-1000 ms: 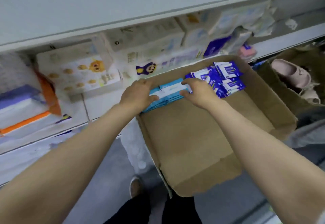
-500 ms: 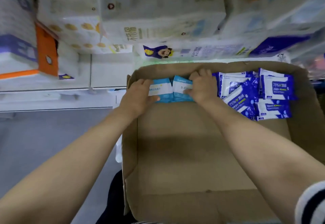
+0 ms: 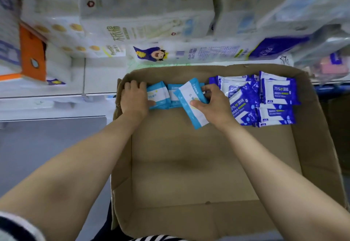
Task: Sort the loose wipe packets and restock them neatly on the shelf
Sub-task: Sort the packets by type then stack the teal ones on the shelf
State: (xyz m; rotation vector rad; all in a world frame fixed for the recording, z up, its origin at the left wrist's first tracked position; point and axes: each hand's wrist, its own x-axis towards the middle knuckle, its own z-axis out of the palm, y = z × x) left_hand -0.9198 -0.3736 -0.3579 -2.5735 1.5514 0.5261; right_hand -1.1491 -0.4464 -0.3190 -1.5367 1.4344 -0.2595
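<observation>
I am pinching one light-blue packet (image 3: 191, 102) in my right hand (image 3: 213, 104), its long axis tilted against the upright row (image 3: 164, 96) which my left hand (image 3: 134, 98) is pressing with straight fingers.

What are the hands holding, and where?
The right hand pinches a light blue packet by its right edge. The left hand holds nothing, resting on other packets.
</observation>
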